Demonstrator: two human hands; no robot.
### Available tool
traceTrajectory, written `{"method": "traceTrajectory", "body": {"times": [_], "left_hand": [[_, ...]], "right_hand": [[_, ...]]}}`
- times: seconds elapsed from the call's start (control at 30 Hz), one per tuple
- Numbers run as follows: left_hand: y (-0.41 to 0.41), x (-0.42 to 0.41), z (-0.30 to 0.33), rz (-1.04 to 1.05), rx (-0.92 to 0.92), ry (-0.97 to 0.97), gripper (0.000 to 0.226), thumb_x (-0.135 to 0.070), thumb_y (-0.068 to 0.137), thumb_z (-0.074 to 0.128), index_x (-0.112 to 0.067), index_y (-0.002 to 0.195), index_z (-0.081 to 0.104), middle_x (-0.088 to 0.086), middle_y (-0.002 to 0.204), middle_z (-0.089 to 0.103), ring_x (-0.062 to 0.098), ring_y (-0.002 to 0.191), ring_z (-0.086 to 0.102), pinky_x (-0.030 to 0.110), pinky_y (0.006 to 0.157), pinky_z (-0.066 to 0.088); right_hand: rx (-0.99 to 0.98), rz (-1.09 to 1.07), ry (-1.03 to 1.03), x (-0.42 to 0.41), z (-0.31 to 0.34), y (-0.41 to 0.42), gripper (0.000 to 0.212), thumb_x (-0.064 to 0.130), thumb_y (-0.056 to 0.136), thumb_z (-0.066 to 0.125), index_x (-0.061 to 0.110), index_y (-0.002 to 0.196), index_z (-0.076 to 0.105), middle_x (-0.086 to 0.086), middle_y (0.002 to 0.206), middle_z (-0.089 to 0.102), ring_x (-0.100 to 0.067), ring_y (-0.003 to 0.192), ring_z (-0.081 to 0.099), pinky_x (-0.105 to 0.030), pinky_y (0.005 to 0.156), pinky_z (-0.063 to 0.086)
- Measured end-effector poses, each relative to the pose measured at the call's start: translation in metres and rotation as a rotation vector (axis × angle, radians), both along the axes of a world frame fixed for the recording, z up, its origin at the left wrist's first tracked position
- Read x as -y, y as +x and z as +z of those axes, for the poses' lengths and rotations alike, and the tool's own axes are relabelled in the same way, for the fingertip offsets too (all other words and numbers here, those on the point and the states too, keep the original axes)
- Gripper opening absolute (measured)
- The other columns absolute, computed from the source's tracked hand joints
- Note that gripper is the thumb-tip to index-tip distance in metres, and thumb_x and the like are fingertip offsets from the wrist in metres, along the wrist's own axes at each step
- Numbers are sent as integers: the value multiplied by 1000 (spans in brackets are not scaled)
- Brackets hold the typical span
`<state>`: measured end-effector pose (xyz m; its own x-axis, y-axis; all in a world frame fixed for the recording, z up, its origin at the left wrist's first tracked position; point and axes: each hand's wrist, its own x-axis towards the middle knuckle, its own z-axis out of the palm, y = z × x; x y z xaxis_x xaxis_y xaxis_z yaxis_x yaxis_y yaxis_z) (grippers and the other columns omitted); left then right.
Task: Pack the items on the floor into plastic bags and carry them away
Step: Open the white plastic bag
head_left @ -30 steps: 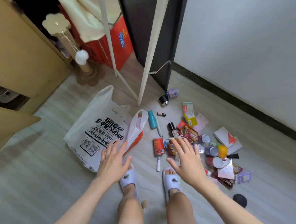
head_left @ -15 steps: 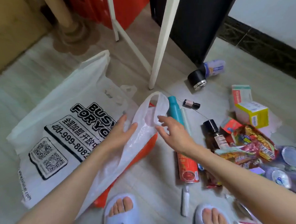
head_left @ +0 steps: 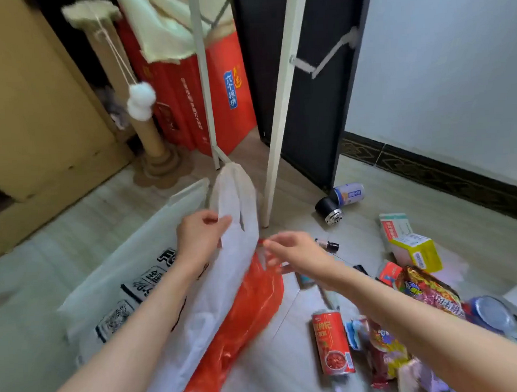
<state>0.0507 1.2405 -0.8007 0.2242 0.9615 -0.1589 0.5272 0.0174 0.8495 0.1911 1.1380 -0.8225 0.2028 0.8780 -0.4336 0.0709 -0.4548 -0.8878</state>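
My left hand (head_left: 200,235) pinches the upper edge of a thin white plastic bag (head_left: 225,275) and holds it lifted off the floor. Under it lies a red plastic bag (head_left: 251,307). My right hand (head_left: 296,252) hovers just right of the white bag with fingers spread, near the red bag's top edge, holding nothing. A big white printed bag (head_left: 121,281) lies flat on the floor to the left. Scattered items lie to the right: a red can (head_left: 332,341), snack packets (head_left: 430,291), a yellow box (head_left: 419,250) and a black-capped bottle (head_left: 329,208).
A white rack's legs (head_left: 277,129) stand right behind the bags. A red carton (head_left: 209,87), a cardboard scratching post (head_left: 155,141) with a pompom and a black cabinet (head_left: 304,73) are at the back. A wall with dark skirting runs along the right.
My left hand has taken the white bag by its edge and lifted it, uncovering the red bag. My right hand has let go of the handle and moved right. The camera tilted up.
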Motion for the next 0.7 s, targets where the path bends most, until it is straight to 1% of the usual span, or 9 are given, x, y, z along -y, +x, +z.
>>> {"method": "traceTrajectory", "body": {"times": [0.07,0.13,0.27,0.33,0.4,0.47,0.57,0.63,0.7], "left_hand": [[0,2,53,77,182,20,16,-14,82,65,-3,71,63,14,69,62,9,47,58,17,44,46],[-1,12,102,129,333,11,17,-10,85,62,2,73,59,14,71,60,14,56,61,16,46,50],[-2,43,183,114,559,23,17,-4,87,55,-3,71,59,13,72,61,21,68,63,16,54,54],[-1,60,214,70,629,38,16,-4,88,55,-5,74,61,12,74,63,18,67,64,15,54,53],[-3,77,239,3,655,54,15,-8,89,55,-5,77,63,12,78,66,15,66,67,16,56,54],[-7,94,257,-54,573,202,16,-13,90,56,-4,83,66,9,79,68,15,67,69,21,62,56],[-20,112,268,-123,183,894,13,-19,85,62,-9,93,65,0,85,66,14,77,63,26,75,50],[-21,110,265,-331,-107,1291,41,-19,78,70,-8,115,56,7,112,58,22,106,51,36,93,44],[-9,96,258,-495,-422,1429,71,-24,66,78,-9,129,48,12,133,50,29,128,38,50,100,35]], "right_hand": [[83,-14,110,4,46,-5,22,32,87,60,14,100,63,-1,87,64,-15,75,61,-39,75,54],[261,37,177,13,91,-12,41,44,82,62,12,108,61,-4,101,65,-20,93,62,-40,85,52],[518,70,266,32,152,-32,61,55,77,61,15,123,50,11,111,52,-9,102,51,-23,79,38],[518,-57,353,39,171,-42,53,51,79,61,15,117,56,5,112,59,-13,102,55,-26,78,43],[496,-246,470,49,192,-46,26,33,86,58,11,98,62,1,92,62,-18,88,56,-28,67,41],[497,-400,556,61,210,-42,13,24,89,55,13,84,60,1,77,58,-18,78,52,-28,63,36],[515,-444,642,76,227,-22,28,21,89,55,17,61,50,4,58,49,-14,62,44,-24,56,32],[533,-277,638,84,235,-2,29,21,90,55,20,61,58,4,59,54,-6,57,44,-21,54,32],[554,-94,611,91,248,17,29,21,93,53,27,67,62,8,63,54,-2,52,39,-22,54,31]]}}
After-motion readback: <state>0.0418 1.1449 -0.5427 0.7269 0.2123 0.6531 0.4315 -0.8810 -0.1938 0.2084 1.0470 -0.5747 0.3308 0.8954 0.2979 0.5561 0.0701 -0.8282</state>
